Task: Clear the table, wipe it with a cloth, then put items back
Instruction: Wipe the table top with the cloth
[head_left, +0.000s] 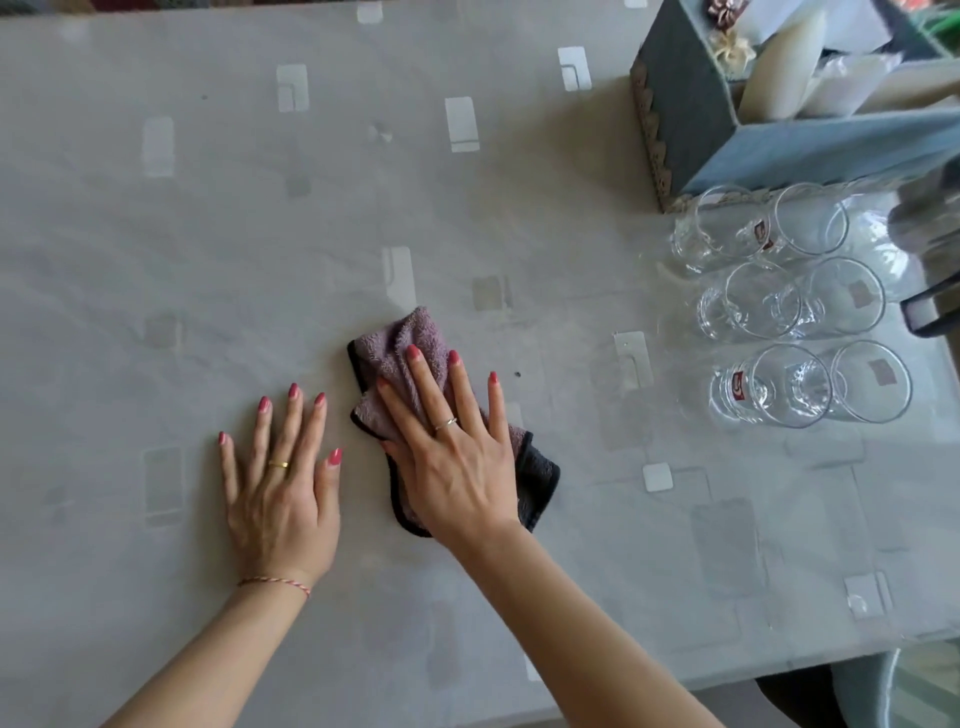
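Terry cloth (400, 353), flat right hand (457, 467), glossy table (208, 234)

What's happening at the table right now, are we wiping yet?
Yes. The right hand presses flat on a purple cloth against the table, fingers straight, mid-wipe. The left hand rests flat on the table just beside it, holding nothing. Six empty glasses are grouped at the right side, next to a blue box with candles in it.
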